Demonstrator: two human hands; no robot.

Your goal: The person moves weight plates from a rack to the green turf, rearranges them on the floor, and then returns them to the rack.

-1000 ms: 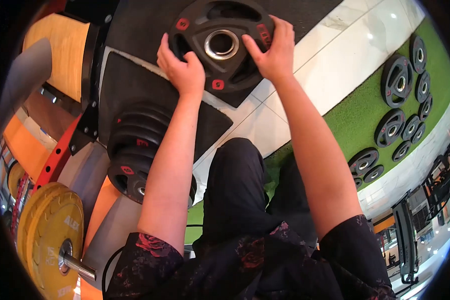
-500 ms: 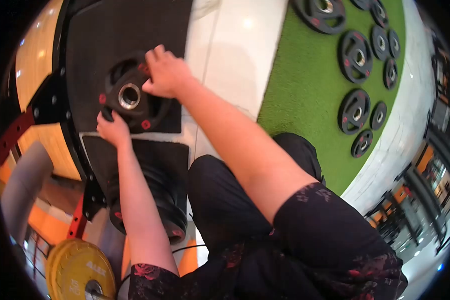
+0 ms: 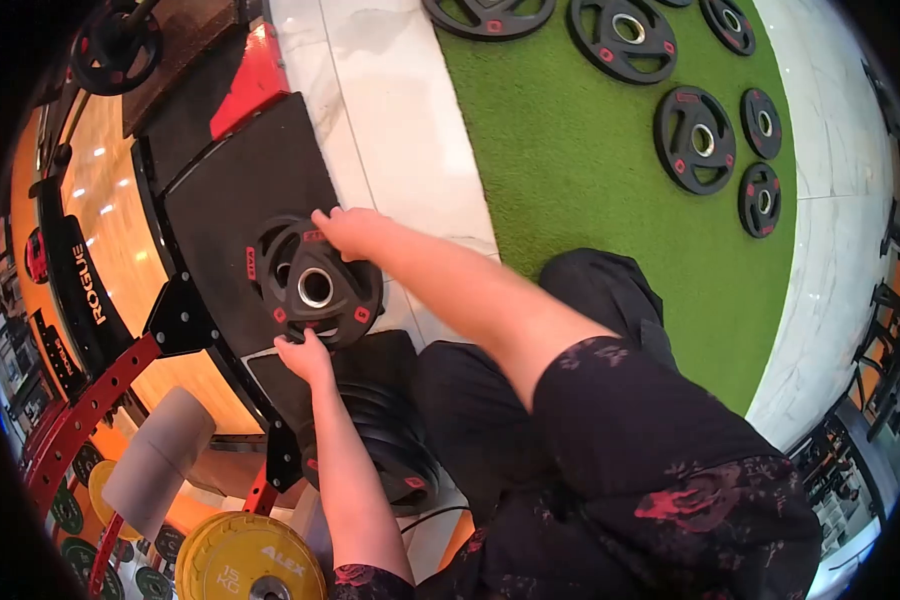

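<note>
Both my hands are on a black weight plate (image 3: 348, 288) with three grip openings, red markings and a silver centre ring. My right hand (image 3: 345, 232) curls over its upper rim, and my left hand (image 3: 307, 358) grips the lower rim. Below and to the left, partly covered by it, shows another black plate (image 3: 260, 240) on the dark rubber mat (image 3: 210, 200). Nearer to me, beside my left forearm, is a stack of black plates (image 3: 400, 450), partly hidden by the arm.
Several black plates (image 3: 695, 140) lie on green turf (image 3: 540, 170) to the right. A red rack upright (image 3: 100, 395) with black brackets, a grey roller pad (image 3: 160, 460) and a yellow 15 kg plate (image 3: 235, 560) are at left. White tile (image 3: 410, 130) runs between mat and turf.
My view has swung, bringing more of the rack into sight at the left. The plate in my hands has turned and shifted, and the one beneath now shows more plainly.
</note>
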